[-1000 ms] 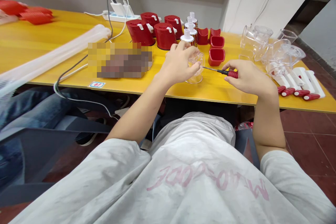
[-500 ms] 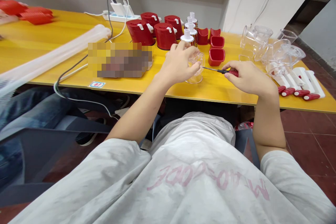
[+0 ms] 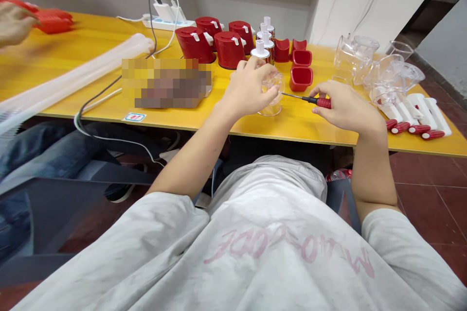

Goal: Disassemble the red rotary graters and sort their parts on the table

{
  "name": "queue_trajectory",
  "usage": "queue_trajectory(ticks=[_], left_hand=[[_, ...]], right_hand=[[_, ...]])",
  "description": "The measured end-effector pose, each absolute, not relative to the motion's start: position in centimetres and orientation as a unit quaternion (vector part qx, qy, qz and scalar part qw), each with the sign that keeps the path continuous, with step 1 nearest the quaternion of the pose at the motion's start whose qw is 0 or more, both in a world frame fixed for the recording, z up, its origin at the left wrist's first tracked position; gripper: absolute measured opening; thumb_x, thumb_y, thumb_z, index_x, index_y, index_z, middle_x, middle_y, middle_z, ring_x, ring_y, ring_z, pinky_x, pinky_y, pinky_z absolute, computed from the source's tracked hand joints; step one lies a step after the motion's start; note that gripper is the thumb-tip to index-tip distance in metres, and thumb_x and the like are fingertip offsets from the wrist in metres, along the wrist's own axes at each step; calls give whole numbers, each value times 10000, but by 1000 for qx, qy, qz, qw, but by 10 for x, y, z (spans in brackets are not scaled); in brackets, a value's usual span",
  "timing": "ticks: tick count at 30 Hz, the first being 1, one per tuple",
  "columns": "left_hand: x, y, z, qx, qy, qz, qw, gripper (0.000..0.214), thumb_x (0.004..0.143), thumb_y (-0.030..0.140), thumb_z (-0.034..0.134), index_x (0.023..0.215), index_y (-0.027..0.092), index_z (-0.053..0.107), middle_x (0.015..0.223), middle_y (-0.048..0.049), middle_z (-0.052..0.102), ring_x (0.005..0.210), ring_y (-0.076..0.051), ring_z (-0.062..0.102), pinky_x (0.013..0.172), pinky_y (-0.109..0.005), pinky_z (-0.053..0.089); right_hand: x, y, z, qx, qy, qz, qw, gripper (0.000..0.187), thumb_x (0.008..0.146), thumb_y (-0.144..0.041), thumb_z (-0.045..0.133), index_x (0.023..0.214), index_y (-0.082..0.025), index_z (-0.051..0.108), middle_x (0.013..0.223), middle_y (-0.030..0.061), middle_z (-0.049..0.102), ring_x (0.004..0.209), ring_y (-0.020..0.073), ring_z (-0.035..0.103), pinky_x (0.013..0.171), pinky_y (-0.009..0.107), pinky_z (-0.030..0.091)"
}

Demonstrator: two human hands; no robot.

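My left hand (image 3: 250,85) is closed around a clear plastic housing (image 3: 271,107) that stands on the yellow table near its front edge. In my right hand (image 3: 343,107) is a screwdriver (image 3: 321,102) with a red and black handle, held between thumb and fingers. Its thin shaft points left, and the tip reaches the side of the clear housing beside my left thumb. What the tip touches there is too small to make out.
Red bases (image 3: 229,51), white-topped cylinders (image 3: 260,51) and red cups (image 3: 301,79) stand behind my hands. Clear housings (image 3: 392,75) and white cranks (image 3: 434,112) with red grips lie right. Cables (image 3: 82,107), a long translucent bag (image 3: 109,60) and a co-worker's hand (image 3: 14,24) are left.
The fingers of my right hand have shifted slightly on the screwdriver, showing more of its red handle. My left hand stays put. A co-worker's hand has come in at the far left.
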State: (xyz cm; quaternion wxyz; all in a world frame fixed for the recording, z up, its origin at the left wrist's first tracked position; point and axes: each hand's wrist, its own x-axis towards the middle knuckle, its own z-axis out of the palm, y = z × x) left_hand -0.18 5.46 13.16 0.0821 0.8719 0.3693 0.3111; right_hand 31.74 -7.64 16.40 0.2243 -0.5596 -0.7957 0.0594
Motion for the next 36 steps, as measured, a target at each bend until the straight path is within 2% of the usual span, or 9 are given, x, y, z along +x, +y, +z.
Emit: queue_trajectory(ticks=[4,14,20,26,36], left_hand=[[-2,54,132,872,372,309,81,635,1082,474,782,1700,327,809,1769,-178,689,1663,-560,607,1464,-812,472],[0,49,138,868,386,298,96,662,1046,500,780,1687,335,817,1803,-191,670,1650,-585,613,1414,-830,501],[0,51,134,867,374,322,71,590,1080,539,781,1633,340,838,1721,-175,734,1597,-550,652,1416,-818,531],[0,52,133,867,376,321,64,606,1054,487,782,1632,319,848,1720,-188,732,1588,-545,670,1419,-813,536],[0,51,134,867,373,321,73,627,1020,465,784,1632,347,848,1727,-178,732,1607,-552,654,1414,-835,526]], right_hand=[[318,-77,164,-560,-792,71,232,360,1067,-452,958,1409,-340,938,1430,140,932,1279,456,856,1244,723,689],[312,-82,171,-577,-785,60,215,346,1091,-436,911,1428,-361,933,1403,130,921,1298,445,832,1249,704,706],[310,-83,172,-578,-783,70,221,324,1077,-374,912,1398,-340,934,1445,140,919,1347,465,833,1283,719,675],[308,-83,172,-575,-784,71,222,316,1067,-295,900,1381,-325,925,1440,137,915,1342,457,837,1274,703,670],[309,-83,173,-574,-787,65,216,306,1098,-380,886,1399,-342,929,1431,132,926,1320,451,839,1256,695,692]])
